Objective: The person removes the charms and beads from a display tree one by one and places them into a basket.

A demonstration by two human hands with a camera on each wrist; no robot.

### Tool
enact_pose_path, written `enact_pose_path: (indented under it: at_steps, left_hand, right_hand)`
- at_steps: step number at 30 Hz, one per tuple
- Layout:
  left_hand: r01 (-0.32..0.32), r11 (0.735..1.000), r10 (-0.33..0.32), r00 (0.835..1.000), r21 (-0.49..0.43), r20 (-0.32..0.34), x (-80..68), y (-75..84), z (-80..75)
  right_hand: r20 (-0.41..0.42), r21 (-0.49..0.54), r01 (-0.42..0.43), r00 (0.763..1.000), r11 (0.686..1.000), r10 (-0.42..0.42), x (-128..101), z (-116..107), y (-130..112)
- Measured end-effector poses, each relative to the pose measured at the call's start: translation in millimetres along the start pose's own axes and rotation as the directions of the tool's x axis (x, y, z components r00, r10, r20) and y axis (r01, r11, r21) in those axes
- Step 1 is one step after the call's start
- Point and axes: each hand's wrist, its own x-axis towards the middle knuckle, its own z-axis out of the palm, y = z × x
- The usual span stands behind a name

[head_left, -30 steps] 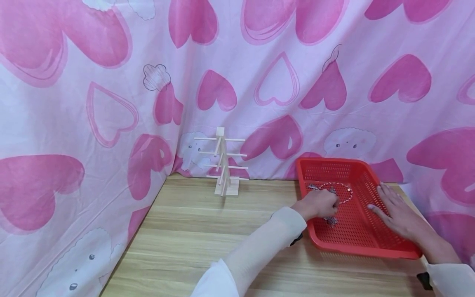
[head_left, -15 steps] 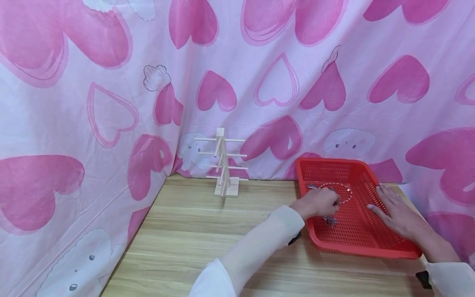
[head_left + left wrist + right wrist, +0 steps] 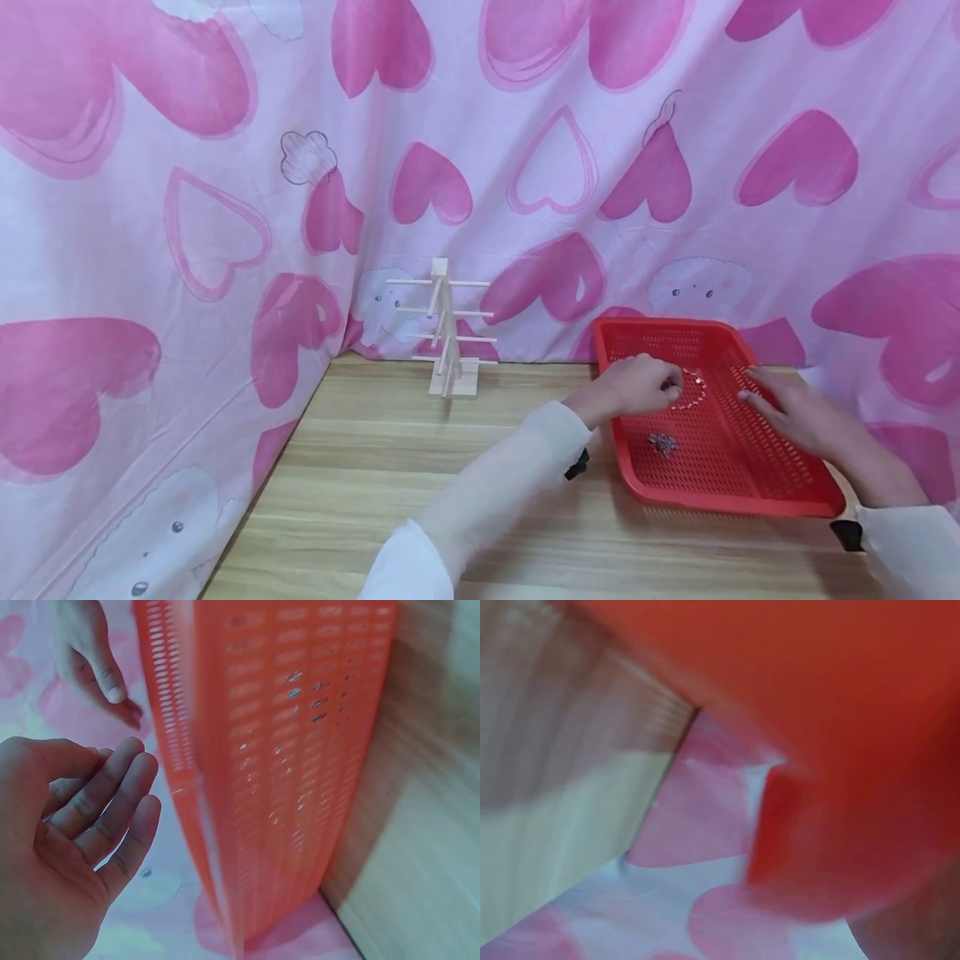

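My left hand (image 3: pixel 637 385) hovers over the left side of a red perforated basket (image 3: pixel 720 502), fingers bent and thumb near the forefinger. In the left wrist view, nothing shows clearly between the left hand's (image 3: pixel 82 825) fingertips. Beyond it, a light beaded string (image 3: pixel 693 400) lies looped in the basket, partly hidden by that hand. A small silvery cluster (image 3: pixel 662 444) sits on the basket floor nearer me. My right hand (image 3: pixel 813 417) lies on the basket's right rim, fingers extended. The right wrist view is mostly blurred red basket wall (image 3: pixel 840 690).
A pale wooden rack (image 3: pixel 447 333) with several horizontal pegs stands at the back of the wood-grain table (image 3: pixel 375 475), left of the basket. Pink heart-patterned cloth (image 3: pixel 555 167) hangs behind and along the left.
My left hand has risen and moved slightly back and left, exposing more of the silvery cluster. The right hand stays at the right rim. The head view has shifted a little.
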Motion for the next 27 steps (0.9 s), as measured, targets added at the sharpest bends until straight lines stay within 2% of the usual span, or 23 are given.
enact_pose_path:
  at_steps: [6,14,20,24,27]
  left_hand:
    - [-0.063,0.998,0.061,0.988,-0.011,-0.143,-12.7,-19.9,-20.6]
    - [-0.104,0.985,0.065,0.961,-0.134,-0.269,-37.7,-43.1,-56.5]
    - [-0.135,0.98,0.073,0.929,-0.146,-0.363,-59.3,-54.1,-82.3]
    - [-0.166,0.974,0.086,0.901,-0.155,-0.426,-74.0,-61.6,-100.5]
    - [-0.204,0.965,0.103,0.872,-0.164,-0.479,-85.3,-66.8,-113.9]
  right_hand:
    - [-0.058,-0.102,0.023,0.998,0.994,-0.029,7,-16,-22]
    - [-0.076,-0.067,0.043,0.996,0.997,-0.048,17,-32,-49]
    - [-0.054,-0.033,0.034,0.998,0.999,-0.036,34,-41,-78]
    - [-0.043,0.008,0.046,0.998,0.999,-0.046,50,-43,-102]
    - [-0.058,0.035,0.07,0.996,0.997,-0.068,64,-41,-120]
